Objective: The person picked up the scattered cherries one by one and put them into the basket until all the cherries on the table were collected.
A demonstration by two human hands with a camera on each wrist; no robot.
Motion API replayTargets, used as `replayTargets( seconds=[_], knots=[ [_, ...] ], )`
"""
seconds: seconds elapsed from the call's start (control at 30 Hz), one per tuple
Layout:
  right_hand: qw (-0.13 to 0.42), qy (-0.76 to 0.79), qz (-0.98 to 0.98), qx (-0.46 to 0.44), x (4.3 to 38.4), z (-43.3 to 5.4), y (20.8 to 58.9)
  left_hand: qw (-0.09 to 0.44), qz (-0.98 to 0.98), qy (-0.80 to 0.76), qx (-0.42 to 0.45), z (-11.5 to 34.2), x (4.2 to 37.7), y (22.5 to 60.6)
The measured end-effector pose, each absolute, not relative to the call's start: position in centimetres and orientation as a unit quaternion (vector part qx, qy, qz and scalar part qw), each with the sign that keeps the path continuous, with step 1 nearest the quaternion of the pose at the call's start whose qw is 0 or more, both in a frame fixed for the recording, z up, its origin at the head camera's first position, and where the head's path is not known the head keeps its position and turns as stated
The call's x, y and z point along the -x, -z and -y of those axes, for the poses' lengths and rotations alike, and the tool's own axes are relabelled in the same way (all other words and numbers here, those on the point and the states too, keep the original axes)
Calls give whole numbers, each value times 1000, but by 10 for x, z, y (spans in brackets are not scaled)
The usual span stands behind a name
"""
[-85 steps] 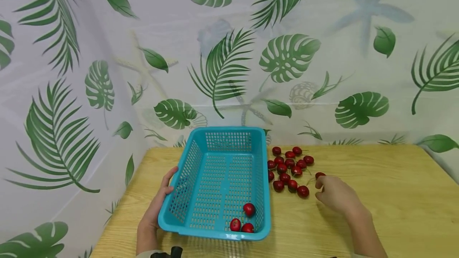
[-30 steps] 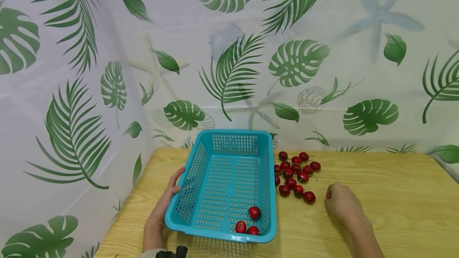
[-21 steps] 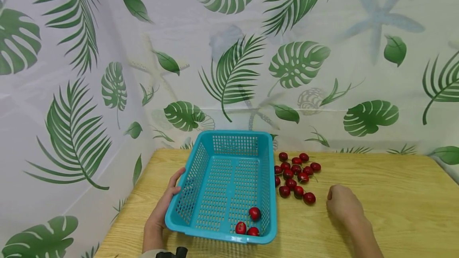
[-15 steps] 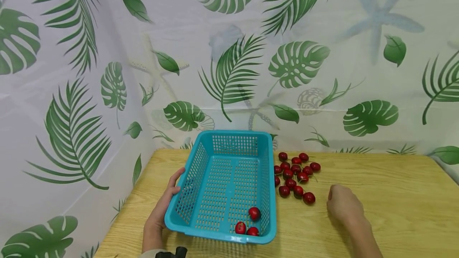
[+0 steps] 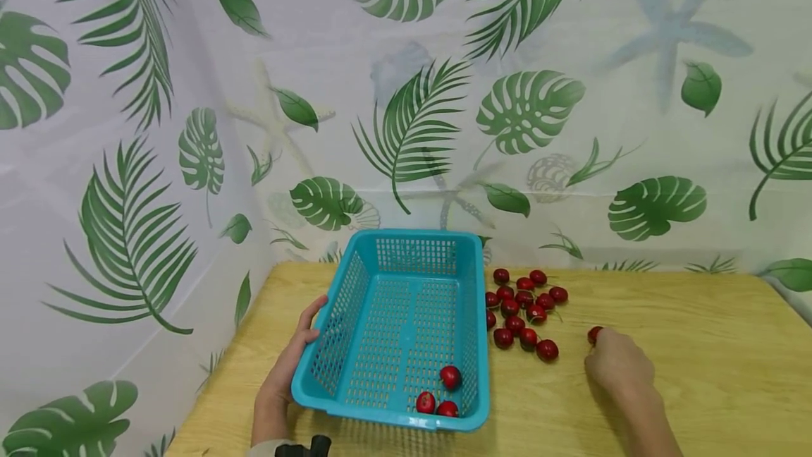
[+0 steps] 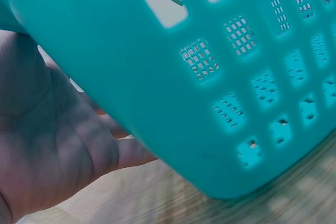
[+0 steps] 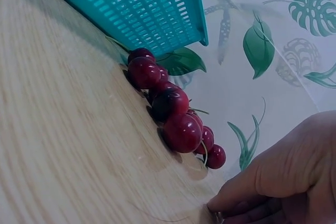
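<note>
A turquoise plastic basket (image 5: 406, 340) stands on the table with three cherries in its near right corner, one of them a cherry (image 5: 450, 377) by the right wall. My left hand (image 5: 288, 365) rests against the basket's outer left side; in the left wrist view its palm faces the perforated wall, fingers fairly straight and partly hidden behind the basket. Low over the wood, my right hand (image 5: 620, 367) pinches a dark red cherry (image 5: 594, 334), which peeks out past the fingertips. In the right wrist view that cherry is hidden by the curled fingers (image 7: 283, 166).
Several loose cherries (image 5: 515, 324), some with stems, lie in a cluster between basket and right hand. The light wooden table (image 5: 717, 358) meets a leaf-printed cloth (image 5: 634, 111) behind, which also covers the left side.
My right hand first reached to a cherry at the cluster's right, then drew back right and nearer; the cherry, hidden meanwhile, now shows at its fingertips. The left hand keeps to the basket.
</note>
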State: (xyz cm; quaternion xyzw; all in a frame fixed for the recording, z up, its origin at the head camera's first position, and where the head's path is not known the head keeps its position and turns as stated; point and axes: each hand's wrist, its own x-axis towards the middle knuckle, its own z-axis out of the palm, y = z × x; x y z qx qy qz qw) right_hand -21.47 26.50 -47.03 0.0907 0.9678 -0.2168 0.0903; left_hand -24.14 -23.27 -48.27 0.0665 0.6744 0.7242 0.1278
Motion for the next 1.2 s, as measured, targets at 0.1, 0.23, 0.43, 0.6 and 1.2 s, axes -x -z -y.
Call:
replayTargets(
  seconds=[0.1,0.23,0.43,0.6,1.2],
  knots=[
    [89,212,-970,-84,216,-267,468,127,-675,-724,-63,234,241,482],
    [90,209,-971,-76,216,-267,467,140,-673,-723,-67,236,240,482],
    [78,224,-967,-90,211,-267,460,144,-671,-724,-68,236,240,482],
    [38,249,-965,-77,206,-261,450,149,-672,-723,-61,236,240,481],
    [-145,278,-949,35,188,-170,406,134,-675,-723,-61,233,242,482]
  ],
)
